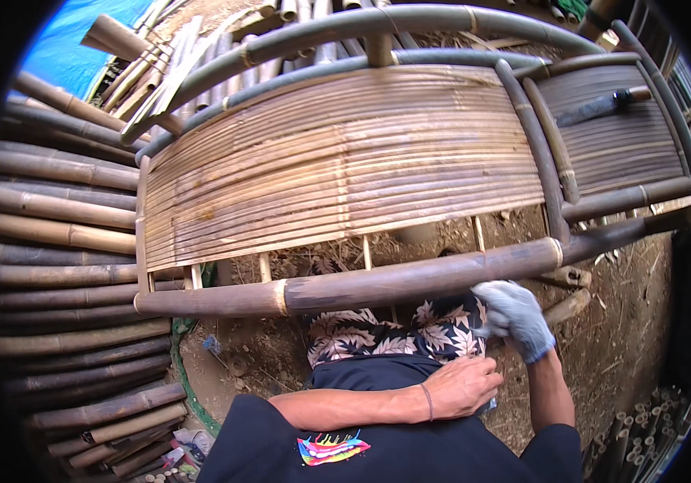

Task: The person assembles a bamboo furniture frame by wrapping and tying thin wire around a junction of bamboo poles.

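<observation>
A bamboo bench with a slatted seat of split strips stretches across the view before me. My left hand, bare with a thin bracelet at the wrist, is held against my right side. Its fingers are curled, and what they hold, if anything, is hidden; a small pale-blue bit shows just below them. My right hand wears a grey knit glove and is close below the bench's front rail. Motion smears its fingers. A long knife with a dark blade and wooden handle lies on the smaller slatted panel at the right.
Many bamboo poles lie stacked on the left. Cut bamboo pieces lie on the dirt floor beyond my right hand. More tubes stand bundled at the lower right. A blue tarp is at the far left.
</observation>
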Tool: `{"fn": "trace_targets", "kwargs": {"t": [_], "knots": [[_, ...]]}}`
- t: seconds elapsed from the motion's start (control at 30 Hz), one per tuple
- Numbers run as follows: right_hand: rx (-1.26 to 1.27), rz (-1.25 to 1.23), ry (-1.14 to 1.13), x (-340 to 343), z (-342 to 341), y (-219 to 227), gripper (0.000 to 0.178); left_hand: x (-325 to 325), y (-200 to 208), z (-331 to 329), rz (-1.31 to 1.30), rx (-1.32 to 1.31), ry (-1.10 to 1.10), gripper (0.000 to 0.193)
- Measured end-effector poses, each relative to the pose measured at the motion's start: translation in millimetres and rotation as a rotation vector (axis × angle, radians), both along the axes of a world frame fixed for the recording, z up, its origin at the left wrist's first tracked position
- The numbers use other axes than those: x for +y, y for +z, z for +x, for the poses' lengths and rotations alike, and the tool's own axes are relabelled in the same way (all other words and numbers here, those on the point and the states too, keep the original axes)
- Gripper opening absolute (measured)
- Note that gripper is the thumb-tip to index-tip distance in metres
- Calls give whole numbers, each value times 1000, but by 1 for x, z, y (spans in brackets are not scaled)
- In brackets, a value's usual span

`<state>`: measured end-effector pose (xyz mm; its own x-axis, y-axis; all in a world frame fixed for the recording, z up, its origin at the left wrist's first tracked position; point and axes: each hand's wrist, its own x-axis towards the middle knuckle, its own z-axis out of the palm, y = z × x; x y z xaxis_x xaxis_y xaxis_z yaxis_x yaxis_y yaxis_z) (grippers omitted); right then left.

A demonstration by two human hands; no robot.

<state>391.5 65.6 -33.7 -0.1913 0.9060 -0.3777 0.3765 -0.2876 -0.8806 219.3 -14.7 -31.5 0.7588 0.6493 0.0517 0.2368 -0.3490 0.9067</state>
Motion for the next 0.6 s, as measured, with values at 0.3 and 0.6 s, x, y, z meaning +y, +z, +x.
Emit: {"fn": "trace_targets", "kwargs": {"t": [0.3,0.6], "knots": [[873,604,-258,-52,32,110,30,116,-35,16,483,-215,300,63],[184,573,-483,-62,69,79,34,123,-30,13,636,-73,92,50]]}}
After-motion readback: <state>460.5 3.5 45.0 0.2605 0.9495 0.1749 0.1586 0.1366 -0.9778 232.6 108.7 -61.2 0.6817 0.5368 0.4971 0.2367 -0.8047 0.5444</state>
